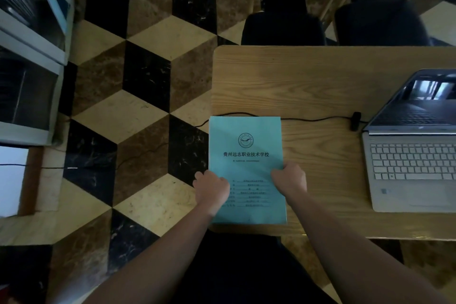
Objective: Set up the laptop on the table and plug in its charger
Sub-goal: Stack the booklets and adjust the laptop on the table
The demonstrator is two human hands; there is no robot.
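Right now both hands are on a teal booklet (pixel 245 155) lying at the left end of the wooden tabletop (pixel 308 76). Left hand (pixel 211 189) is curled around the booklet's lower left edge, fingers tucked under and out of sight, while the right hand (pixel 290 179) is closed on the lower right part of the cover, knuckles up. So each hand is clamped on the booklet, one per side. It lies flat, its left edge about level with the tabletop's left edge, printed cover facing up with a round emblem near the top. Over to the right sits the laptop (pixel 412 163), lid open, silver keyboard showing, dark screen tilted back, partly cut off by the frame edge. A black charger cable (pixel 318 119) runs across the tabletop from the laptop's left rear corner, passes behind the booklet's top edge, and drops off the left side onto the patterned tile floor (pixel 138 86). A small black plug piece (pixel 355 121) sits on the cable just beside the laptop hinge; whether it is fully seated in the laptop, I cannot tell. Two dark chairs (pixel 282 28) stand at the far side of the tabletop.
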